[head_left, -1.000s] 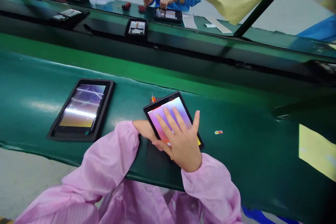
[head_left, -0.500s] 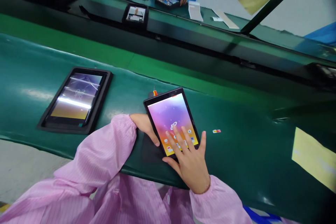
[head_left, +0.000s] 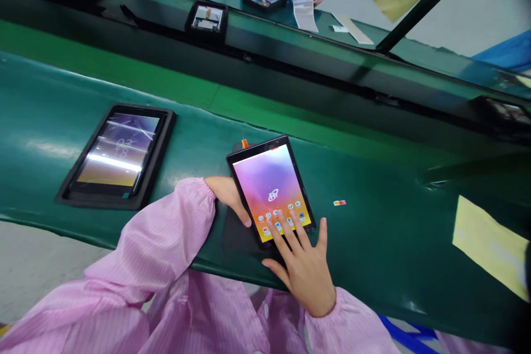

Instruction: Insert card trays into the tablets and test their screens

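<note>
A tablet point(head_left: 269, 177) with a lit purple and orange screen is tilted above a dark pad point(head_left: 236, 235). My left hand point(head_left: 232, 198) grips its left edge, thumb at the side and the other fingers hidden beneath it. Over the lower part of the screen, my right hand point(head_left: 305, 265) is spread with its fingertips at the app icons; whether they touch the glass I cannot tell. A small orange and white piece point(head_left: 244, 144) shows behind the tablet's top edge. Right of the tablet lies a small red and yellow sticker point(head_left: 339, 203).
Another tablet point(head_left: 120, 149) lies in a black tray point(head_left: 168, 127) at the left. Yellow paper point(head_left: 489, 246) is at the right. Beyond the green table point(head_left: 390, 232), a person in blue works at a bench with opened devices point(head_left: 207, 18) and a white sheet point(head_left: 306, 15).
My right hand has moved slightly down and right on the screen, uncovering more icons. The person's hands across have left the opened device and moved right, toward the white sheet. The view has shifted slightly.
</note>
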`<move>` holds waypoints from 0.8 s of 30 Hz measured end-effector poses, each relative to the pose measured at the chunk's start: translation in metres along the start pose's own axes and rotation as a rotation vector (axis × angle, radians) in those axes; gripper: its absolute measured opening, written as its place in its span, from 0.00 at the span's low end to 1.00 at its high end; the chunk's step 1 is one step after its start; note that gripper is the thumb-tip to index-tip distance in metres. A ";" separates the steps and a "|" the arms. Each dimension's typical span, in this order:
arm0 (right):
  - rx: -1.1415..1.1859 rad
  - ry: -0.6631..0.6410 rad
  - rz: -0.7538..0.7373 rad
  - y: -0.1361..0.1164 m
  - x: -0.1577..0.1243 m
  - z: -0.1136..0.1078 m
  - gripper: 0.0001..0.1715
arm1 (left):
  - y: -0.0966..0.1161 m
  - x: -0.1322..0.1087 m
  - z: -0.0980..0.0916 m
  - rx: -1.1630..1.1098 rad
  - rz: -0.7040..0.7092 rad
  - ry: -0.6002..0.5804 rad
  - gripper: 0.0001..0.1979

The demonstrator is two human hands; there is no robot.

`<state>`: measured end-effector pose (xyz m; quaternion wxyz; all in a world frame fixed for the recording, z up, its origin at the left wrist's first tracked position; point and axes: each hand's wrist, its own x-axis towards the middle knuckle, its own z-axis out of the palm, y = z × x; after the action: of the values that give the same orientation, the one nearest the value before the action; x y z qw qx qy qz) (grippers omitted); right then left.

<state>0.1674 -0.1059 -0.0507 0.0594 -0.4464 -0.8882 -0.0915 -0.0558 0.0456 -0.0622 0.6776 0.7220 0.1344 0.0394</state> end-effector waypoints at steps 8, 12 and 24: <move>0.026 0.139 0.005 0.011 0.009 -0.008 0.33 | -0.001 0.000 0.001 -0.027 0.031 0.009 0.28; 0.030 0.209 0.082 0.021 0.020 -0.011 0.34 | -0.002 -0.001 0.001 -0.008 0.010 0.009 0.30; 0.089 0.357 0.309 0.024 0.049 -0.012 0.31 | -0.011 0.004 0.016 -0.071 0.067 0.232 0.33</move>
<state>0.1579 -0.0563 -0.0267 0.2486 -0.5506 -0.7879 -0.1196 -0.0499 0.0320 -0.0750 0.6809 0.6921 0.1862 0.1503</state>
